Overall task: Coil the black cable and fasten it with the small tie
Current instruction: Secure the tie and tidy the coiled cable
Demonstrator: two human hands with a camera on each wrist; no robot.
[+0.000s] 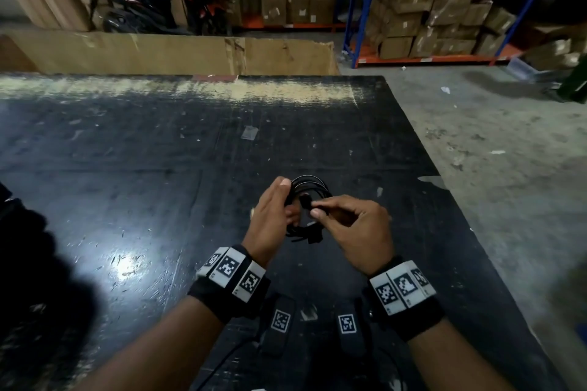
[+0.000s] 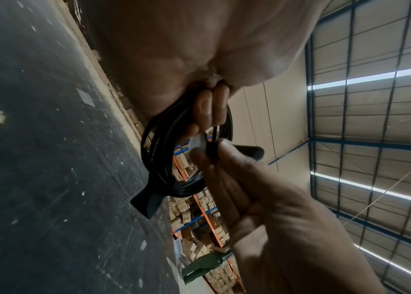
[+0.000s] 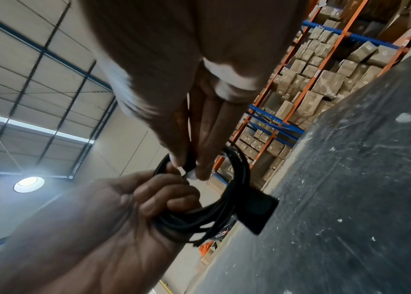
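The black cable (image 1: 309, 184) is wound into a small coil and held above the table. My left hand (image 1: 287, 200) grips one side of the coil, with the fingers (image 2: 209, 111) curled through its loops (image 2: 159, 139). My right hand (image 1: 317, 209) pinches the cable's plug end between thumb and fingers (image 3: 189, 165) at the coil's middle. The plug tip (image 2: 251, 151) sticks out past the right fingers (image 2: 199, 157). A flat black tie (image 2: 146, 201) wraps one side of the coil (image 3: 239, 169), and its loose tab (image 3: 257, 210) points towards the table.
The scuffed black table (image 1: 158, 168) ends at a right edge (image 1: 444, 187) above a concrete floor. Two black tagged devices (image 1: 279, 320) (image 1: 347, 324) lie near me between my wrists. Beyond the table stand cardboard sheets, motorbikes and shelves of boxes (image 1: 428, 9).
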